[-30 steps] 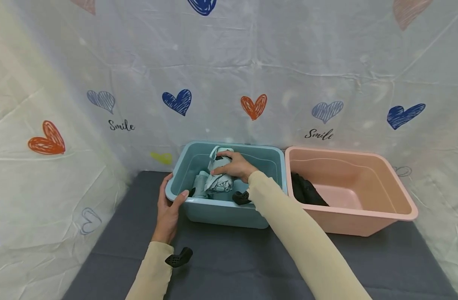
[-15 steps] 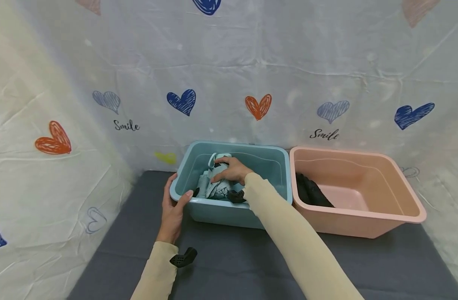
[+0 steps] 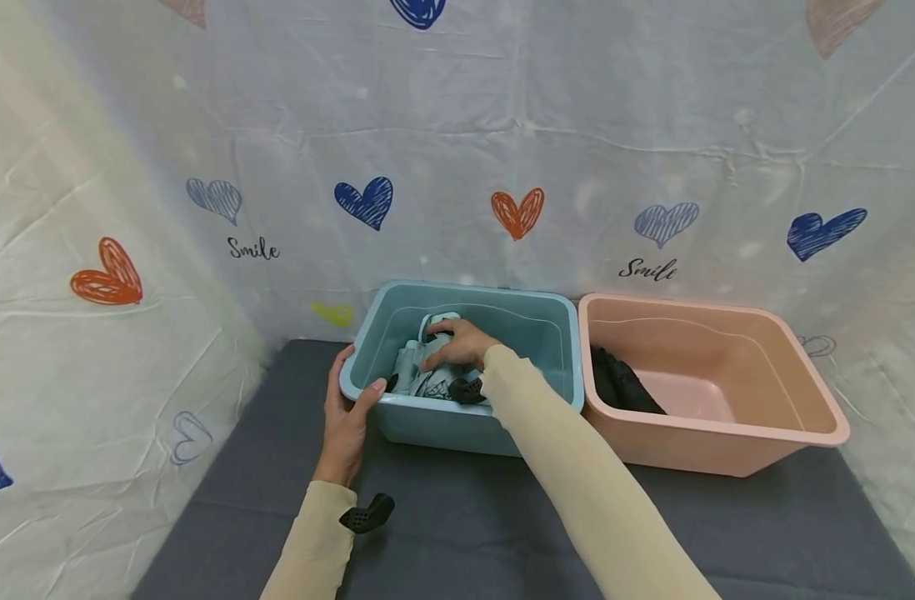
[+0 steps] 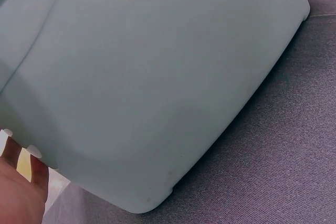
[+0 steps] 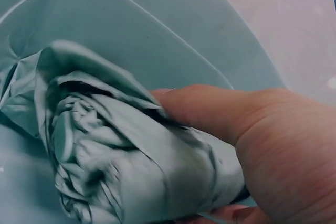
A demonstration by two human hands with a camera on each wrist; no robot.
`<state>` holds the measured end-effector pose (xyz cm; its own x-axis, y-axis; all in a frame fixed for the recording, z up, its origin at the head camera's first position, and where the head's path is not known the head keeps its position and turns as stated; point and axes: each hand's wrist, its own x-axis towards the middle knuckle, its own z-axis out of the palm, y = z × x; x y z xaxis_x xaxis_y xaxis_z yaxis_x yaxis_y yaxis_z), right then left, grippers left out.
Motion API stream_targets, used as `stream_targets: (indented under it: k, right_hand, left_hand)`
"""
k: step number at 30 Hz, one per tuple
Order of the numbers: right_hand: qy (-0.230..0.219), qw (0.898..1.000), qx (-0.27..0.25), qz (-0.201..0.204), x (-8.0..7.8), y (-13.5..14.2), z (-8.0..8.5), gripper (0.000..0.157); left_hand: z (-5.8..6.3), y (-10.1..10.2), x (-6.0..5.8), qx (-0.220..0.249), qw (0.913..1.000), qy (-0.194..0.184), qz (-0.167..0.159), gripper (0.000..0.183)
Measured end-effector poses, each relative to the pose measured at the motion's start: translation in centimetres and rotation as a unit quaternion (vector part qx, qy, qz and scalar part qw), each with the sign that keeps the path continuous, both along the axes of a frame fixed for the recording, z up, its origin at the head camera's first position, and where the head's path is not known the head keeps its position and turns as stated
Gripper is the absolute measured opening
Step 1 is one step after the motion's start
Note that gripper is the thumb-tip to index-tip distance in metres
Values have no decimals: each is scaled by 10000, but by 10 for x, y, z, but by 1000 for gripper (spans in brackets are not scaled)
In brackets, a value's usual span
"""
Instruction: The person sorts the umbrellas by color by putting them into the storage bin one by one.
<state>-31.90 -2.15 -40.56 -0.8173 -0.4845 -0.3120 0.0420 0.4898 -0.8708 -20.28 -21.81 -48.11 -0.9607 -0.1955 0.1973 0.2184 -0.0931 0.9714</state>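
Note:
A blue-green plastic tub (image 3: 476, 302) stands on the table. My left hand (image 3: 342, 421) grips its near left corner, thumb over the rim and fingers along the outer side. Inside the tub, my right hand (image 3: 461, 344) holds a rolled bundle of pale green fabric (image 3: 437, 384), with a loop of strap at its far end. The right wrist view shows the thumb pressed on the crumpled roll of fabric (image 5: 105, 150), the other fingers mostly hidden beneath. Beside it, against the tub's left side, lies another pale blue-green roll (image 3: 406, 367).
A pink tub (image 3: 727, 429) stands close against the right side of the blue-green one. In it lies a dark, black folded thing (image 3: 622, 383). A grey cloth (image 3: 457, 517) covers the table, and a curtain printed with hearts (image 3: 442, 125) hangs right behind the tubs.
My right hand has lowered the fabric bundle deeper into the tub, down beside the other roll. The left hand keeps its hold on the corner. The head view has shifted slightly.

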Motion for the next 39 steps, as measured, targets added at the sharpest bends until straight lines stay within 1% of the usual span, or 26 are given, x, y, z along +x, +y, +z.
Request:
stream_targets:
  k: [2,7,9,11,14,19,25,28,31,35,39]
  right_hand:
    - [-173,9998,-25,73,-1,1,-1,74]
    - [-857,9954,-172,381,-3,2,-1,77]
    - [-1040,9934,-247,424,-4,3,-1,76]
    - [-1126,9924,-306,380,-4,4,-1,75]
    - [-1128,9928,-343,189,-4,6,0,71]
    - [-1022,9938,-437,-95,-3,14,5,65]
    - [-837,9958,-344,-154,3,31,21,61]
    - [-622,9975,-288,-155,11,42,31,60]
    - [-333,9990,-296,-68,24,53,40,58]
    - [97,9992,-391,63,50,72,47,57]
    - [527,9973,-506,57,81,95,49,58]
  left_hand:
    - [1,1,0,5,10000,4,-26,70]
    - [2,4,-1,25,9999,-8,-99,70]
    - [2,5,-1,35,9999,-9,-118,70]
    - [2,6,-1,42,9999,-10,-140,69]
    - [2,8,-1,37,9998,-28,-168,70]
    - [1,10,-2,18,9998,-74,-198,71]
    - [2,8,-3,72,9999,-72,-68,69]
    - [4,6,-2,73,9999,-123,-46,69]
    - [6,4,0,73,9998,-162,-16,69]
    - [8,2,2,54,9998,-200,-2,70]
    - [9,-1,3,6,9996,-262,48,70]
